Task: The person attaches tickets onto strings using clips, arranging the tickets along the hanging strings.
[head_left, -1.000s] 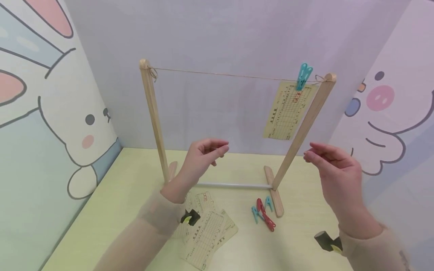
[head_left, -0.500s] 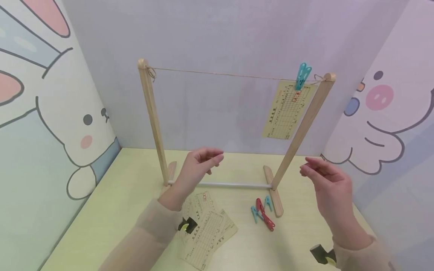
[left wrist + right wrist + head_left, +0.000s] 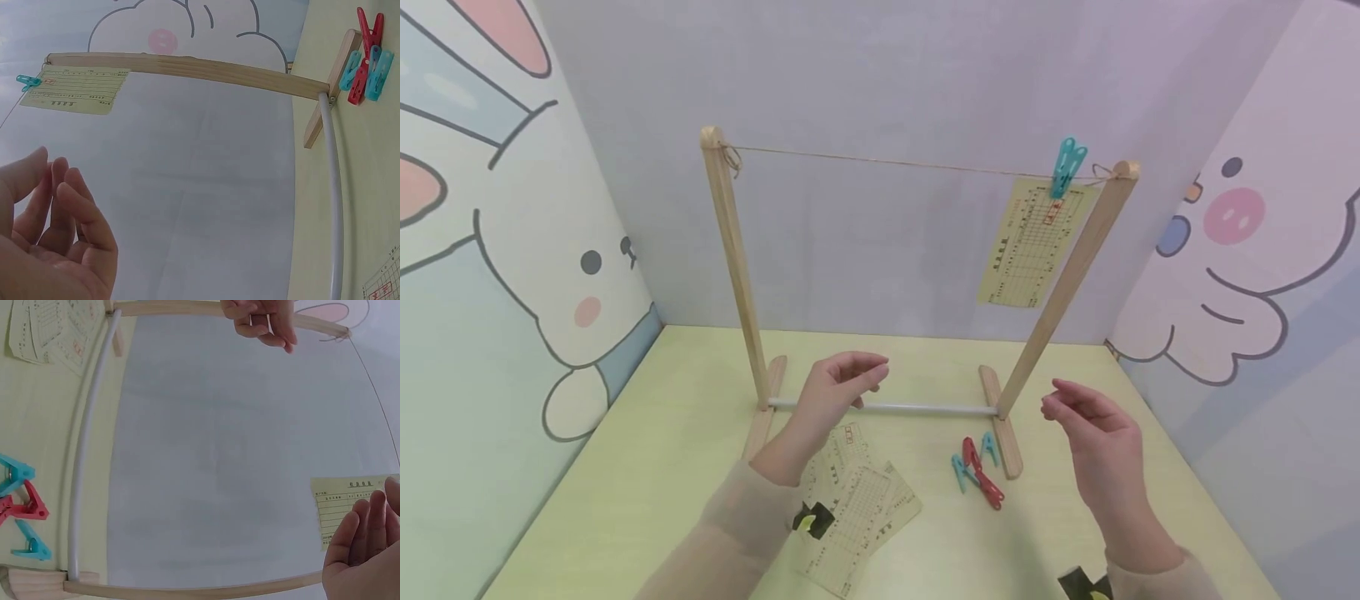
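Observation:
My left hand [image 3: 838, 392], fingers loosely bent and nothing between them, hovers in front of the wooden rack's lower rod. Below it, several printed paper slips [image 3: 857, 521] lie overlapping on the table. My right hand [image 3: 1097, 442] is also bare, loosely bent, to the right of the rack's right post. Nearest to it on the table is a small heap of red and teal clothespins [image 3: 983, 483]. One yellowish slip [image 3: 1026, 254] hangs from the string at the right end, pinched by a teal clothespin [image 3: 1065, 171].
The rack has two wooden posts [image 3: 733, 267] joined by a white rod [image 3: 925, 408] near the table. A thin string [image 3: 880, 161] runs between the post tops. Walls with cartoon animals [image 3: 1232, 217] enclose the pale yellow table [image 3: 640, 400] on the sides.
Both hands have sunk lower, the right one also shifting left. The hanging slip and clothespins stay in place; the head view has shifted slightly.

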`<state>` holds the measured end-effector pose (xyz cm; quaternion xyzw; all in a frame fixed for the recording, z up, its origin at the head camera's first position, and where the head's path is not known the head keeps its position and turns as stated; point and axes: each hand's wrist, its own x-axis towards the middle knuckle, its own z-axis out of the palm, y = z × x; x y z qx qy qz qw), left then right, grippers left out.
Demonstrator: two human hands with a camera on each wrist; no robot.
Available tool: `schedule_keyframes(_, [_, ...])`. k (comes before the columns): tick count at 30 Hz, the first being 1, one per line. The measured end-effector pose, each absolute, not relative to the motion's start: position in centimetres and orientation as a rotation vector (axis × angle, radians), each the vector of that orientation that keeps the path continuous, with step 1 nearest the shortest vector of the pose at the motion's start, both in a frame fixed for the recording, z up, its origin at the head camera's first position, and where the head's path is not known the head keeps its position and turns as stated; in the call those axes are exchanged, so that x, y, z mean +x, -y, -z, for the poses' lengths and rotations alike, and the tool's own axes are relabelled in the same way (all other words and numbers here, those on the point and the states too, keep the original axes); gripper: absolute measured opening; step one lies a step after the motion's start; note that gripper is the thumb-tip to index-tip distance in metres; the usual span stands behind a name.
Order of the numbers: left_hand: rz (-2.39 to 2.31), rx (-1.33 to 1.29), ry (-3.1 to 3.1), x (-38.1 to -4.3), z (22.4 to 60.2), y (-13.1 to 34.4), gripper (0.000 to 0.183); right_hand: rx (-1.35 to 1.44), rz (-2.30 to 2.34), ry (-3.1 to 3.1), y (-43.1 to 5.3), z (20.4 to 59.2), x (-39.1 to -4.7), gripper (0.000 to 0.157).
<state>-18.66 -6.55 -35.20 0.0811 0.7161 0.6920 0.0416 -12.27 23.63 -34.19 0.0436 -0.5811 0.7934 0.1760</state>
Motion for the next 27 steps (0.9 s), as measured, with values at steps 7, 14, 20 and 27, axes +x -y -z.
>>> schedule_keyframes(7, [-2.117, 0.213, -2.187, -18.6, 36.6, 6.7, 0.026, 0.093, -2.263, 1.663, -23.4, 35.8, -12.2, 0.028])
schedule_keyframes(14, [-2.116, 0.164, -2.162, -18.6, 38.0, 6.9, 0.028, -0.056, -2.232, 1.747, -23.4, 37.0, -12.2, 0.021])
schedule_keyframes(20, [-2.114, 0.144, -2.152, -18.6, 39.0, 6.8, 0.027, -0.169, -2.192, 1.801, -23.8, 37.9, -12.6, 0.018])
schedule_keyframes(27, [-2.098, 0.109, -2.146, -18.3, 40.2, 6.7, 0.026, -0.333, -2.121, 1.933, -24.5, 39.5, -13.1, 0.015])
